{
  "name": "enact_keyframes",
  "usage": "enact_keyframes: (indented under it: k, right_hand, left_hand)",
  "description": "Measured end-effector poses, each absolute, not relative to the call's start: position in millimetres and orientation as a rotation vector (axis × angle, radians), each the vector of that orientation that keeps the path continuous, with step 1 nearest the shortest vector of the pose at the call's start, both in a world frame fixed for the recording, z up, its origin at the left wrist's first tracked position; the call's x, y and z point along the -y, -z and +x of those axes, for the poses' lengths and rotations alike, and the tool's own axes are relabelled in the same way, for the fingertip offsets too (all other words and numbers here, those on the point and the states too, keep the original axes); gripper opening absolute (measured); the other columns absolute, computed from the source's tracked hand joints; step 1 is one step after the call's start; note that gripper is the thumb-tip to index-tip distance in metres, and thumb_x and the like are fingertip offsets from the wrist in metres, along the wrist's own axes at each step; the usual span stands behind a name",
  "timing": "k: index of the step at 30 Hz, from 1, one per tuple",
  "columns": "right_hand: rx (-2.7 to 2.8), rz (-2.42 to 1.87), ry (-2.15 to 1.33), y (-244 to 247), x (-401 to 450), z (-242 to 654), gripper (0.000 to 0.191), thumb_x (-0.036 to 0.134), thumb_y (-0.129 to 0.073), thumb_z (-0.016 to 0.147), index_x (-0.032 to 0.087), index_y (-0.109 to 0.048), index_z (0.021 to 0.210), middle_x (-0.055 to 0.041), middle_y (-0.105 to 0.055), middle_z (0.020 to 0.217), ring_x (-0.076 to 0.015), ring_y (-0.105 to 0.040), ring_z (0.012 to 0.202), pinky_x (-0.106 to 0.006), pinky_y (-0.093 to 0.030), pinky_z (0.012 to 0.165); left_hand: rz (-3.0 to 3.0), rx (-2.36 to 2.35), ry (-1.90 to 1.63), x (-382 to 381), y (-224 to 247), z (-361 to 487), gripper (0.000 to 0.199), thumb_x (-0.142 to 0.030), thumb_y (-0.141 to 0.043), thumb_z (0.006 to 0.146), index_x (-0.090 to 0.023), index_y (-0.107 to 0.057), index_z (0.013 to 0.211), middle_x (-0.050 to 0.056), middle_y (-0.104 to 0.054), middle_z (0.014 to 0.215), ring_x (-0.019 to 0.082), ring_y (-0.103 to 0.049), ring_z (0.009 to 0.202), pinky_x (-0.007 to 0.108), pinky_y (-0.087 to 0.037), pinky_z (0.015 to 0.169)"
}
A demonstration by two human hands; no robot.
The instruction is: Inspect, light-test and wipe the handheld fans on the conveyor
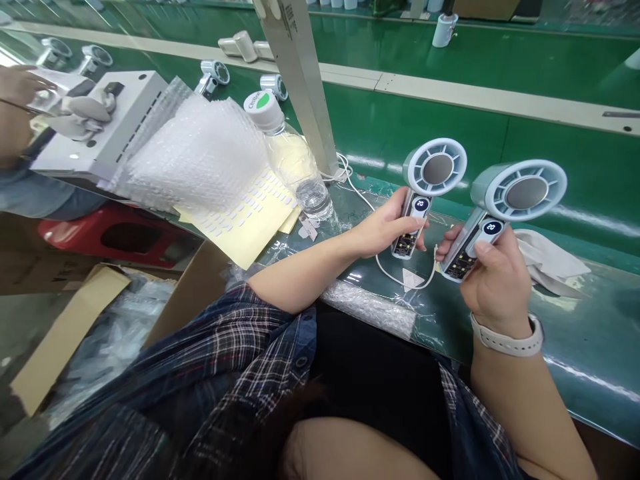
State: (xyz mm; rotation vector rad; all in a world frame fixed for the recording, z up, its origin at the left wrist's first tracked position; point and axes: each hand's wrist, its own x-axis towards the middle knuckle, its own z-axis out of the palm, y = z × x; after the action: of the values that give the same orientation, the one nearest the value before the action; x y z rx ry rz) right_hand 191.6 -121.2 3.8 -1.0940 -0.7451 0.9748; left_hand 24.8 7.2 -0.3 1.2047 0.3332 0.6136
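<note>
My left hand is wrapped round the handle of a light-blue handheld fan, held upright with a slight tilt. A second handheld fan of the same kind sits in my right hand, with the thumb on the handle just below its display. Both displays are lit and read 20, and circuit boards show in the lower handles. A white cable loops over the table between my hands; its end lies close to the right fan's handle. Behind my right hand is a grey-white cloth.
A metal post rises from the table, beside a plastic bottle. Bubble wrap and yellow label sheets lie to the left. Across the green belt stand more fans. Another person's hand is at far left, by a white box.
</note>
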Motion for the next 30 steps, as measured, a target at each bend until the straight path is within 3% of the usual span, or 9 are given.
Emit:
enact_keyframes:
  k: [10, 16, 25, 30]
  right_hand:
    - [0.818, -1.111, -0.950, -4.9, 120.1, 192.6, 0.028, 0.041, -0.080, 0.089, 0.031, -0.062, 0.108, 0.0005, -0.075, 0.096, -0.0196, -0.072, 0.072, -0.038, -0.064, 0.065]
    - [0.808, -1.118, -0.973, 0.9, 118.3, 195.4, 0.030, 0.042, -0.079, 0.088, 0.031, -0.062, 0.110, -0.0011, -0.075, 0.100, -0.0222, -0.074, 0.076, -0.043, -0.066, 0.069]
    - [0.820, -1.127, -0.909, -2.7, 117.8, 192.7, 0.027, 0.036, -0.074, 0.086, 0.031, -0.063, 0.109, -0.0010, -0.075, 0.093, -0.0237, -0.071, 0.071, -0.043, -0.062, 0.063]
    - [0.745, -1.154, -0.884, -6.8, 116.3, 192.9, 0.017, 0.031, -0.073, 0.086, 0.029, -0.065, 0.101, -0.0003, -0.073, 0.084, -0.0205, -0.066, 0.065, -0.037, -0.056, 0.056]
  left_hand:
    - [1.262, -0.304, -0.609, -11.9, 0.3, 24.6, 0.062, -0.062, -0.085, 0.084, -0.025, -0.045, 0.114, -0.001, -0.063, 0.097, 0.019, -0.070, 0.081, 0.042, -0.062, 0.082]
    - [1.283, -0.262, -0.615, -12.1, 6.7, 25.4, 0.060, -0.060, -0.082, 0.089, -0.024, -0.045, 0.120, 0.004, -0.065, 0.111, 0.020, -0.073, 0.086, 0.041, -0.059, 0.083]
    - [1.301, -0.294, -0.647, -15.1, 8.4, 26.0, 0.063, -0.064, -0.084, 0.086, -0.026, -0.046, 0.120, 0.003, -0.066, 0.107, 0.022, -0.073, 0.084, 0.042, -0.060, 0.078]
    - [1.346, -0.433, -0.649, -15.5, 5.1, 23.7, 0.069, -0.062, -0.088, 0.082, -0.023, -0.046, 0.121, 0.009, -0.070, 0.115, 0.024, -0.076, 0.088, 0.046, -0.060, 0.086]
